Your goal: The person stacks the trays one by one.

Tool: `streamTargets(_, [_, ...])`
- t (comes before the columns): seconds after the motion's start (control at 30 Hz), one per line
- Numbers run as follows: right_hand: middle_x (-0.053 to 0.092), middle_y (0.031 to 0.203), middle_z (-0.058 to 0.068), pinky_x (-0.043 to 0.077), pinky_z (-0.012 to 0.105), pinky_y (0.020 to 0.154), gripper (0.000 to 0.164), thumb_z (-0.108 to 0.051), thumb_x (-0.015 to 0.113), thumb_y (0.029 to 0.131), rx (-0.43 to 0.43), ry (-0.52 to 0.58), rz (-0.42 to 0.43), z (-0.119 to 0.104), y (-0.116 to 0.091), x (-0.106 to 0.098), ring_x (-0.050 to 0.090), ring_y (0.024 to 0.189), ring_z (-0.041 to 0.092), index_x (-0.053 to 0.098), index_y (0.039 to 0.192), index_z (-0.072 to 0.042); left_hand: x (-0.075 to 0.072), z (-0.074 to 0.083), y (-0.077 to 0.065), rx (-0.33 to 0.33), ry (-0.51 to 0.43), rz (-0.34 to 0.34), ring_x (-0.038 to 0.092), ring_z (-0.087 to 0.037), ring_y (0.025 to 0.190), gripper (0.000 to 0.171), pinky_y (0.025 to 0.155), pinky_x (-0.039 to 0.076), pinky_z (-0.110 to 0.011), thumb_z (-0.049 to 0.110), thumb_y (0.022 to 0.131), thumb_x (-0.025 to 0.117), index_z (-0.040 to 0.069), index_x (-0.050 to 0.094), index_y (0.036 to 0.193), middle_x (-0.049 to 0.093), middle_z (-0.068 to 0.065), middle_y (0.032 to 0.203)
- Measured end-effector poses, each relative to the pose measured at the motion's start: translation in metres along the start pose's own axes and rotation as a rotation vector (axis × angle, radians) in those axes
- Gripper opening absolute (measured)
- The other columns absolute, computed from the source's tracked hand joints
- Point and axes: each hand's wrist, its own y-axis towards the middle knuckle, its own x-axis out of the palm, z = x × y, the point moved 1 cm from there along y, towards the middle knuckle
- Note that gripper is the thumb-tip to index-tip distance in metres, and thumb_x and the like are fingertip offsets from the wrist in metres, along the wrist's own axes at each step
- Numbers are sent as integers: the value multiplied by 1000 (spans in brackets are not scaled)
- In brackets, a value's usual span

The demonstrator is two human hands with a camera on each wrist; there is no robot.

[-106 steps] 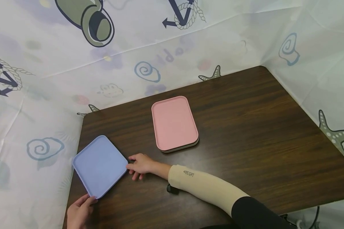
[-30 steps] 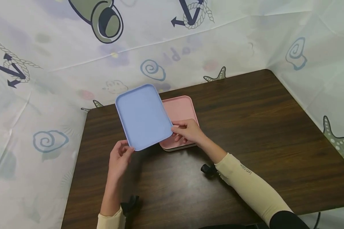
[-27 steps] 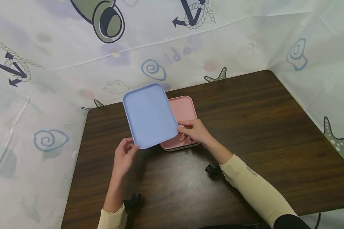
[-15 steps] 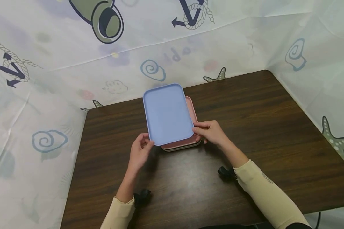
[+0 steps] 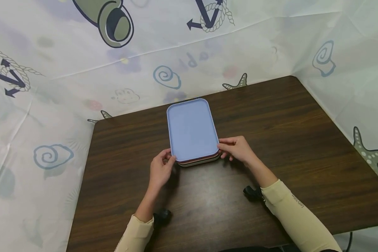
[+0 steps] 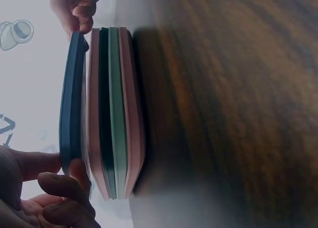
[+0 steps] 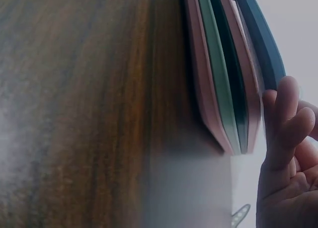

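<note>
A blue rectangular tray (image 5: 193,129) hangs level just above a stack of trays, covering most of it in the head view. My left hand (image 5: 160,169) pinches its near left corner between thumb and fingers, and my right hand (image 5: 238,150) pinches the near right corner. In the left wrist view, a thin gap separates the blue tray (image 6: 72,104) from the upper pink tray (image 6: 94,114). Below that lie a dark green tray (image 6: 105,114), a light green tray (image 6: 118,114) and a lower pink tray (image 6: 131,114), which rests on the table.
The dark wood-grain table (image 5: 271,140) extends around the stack, widest to the right. A patterned white cloth (image 5: 113,70) hangs along its back and sides. A small black device (image 5: 253,193) sits at my right wrist, another black device (image 5: 162,216) at my left.
Both hands have carried the blue tray from the table's left side to the right, over the stack. In the last half second it has come down and lined up with the pink tray.
</note>
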Motion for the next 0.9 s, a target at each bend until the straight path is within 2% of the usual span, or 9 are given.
streamTargets(0.27, [70,93,26,45,24,45,40,-16,69,92,-5,-16,8,3,-2,0,68,62,15,63,123,8,3,0,-3,-18,75,4,52,-14,57,31,57,39,-30,13,90,69,2,69,119,70,-7,86])
streamTargets(0.5, [72,90,21,45,24,44,39,-16,69,92,3,-17,15,4,-2,0,68,61,14,64,123,8,4,0,-5,9,146,13,56,-13,59,32,57,41,-32,18,91,68,4,69,121,71,-4,89])
streamTargets(0.9, [70,94,28,46,24,45,39,-16,69,93,-11,-18,11,2,-4,-1,69,62,15,64,123,9,5,0,-6,27,185,34,57,-12,61,33,57,42,-33,20,91,69,7,70,121,71,-1,88])
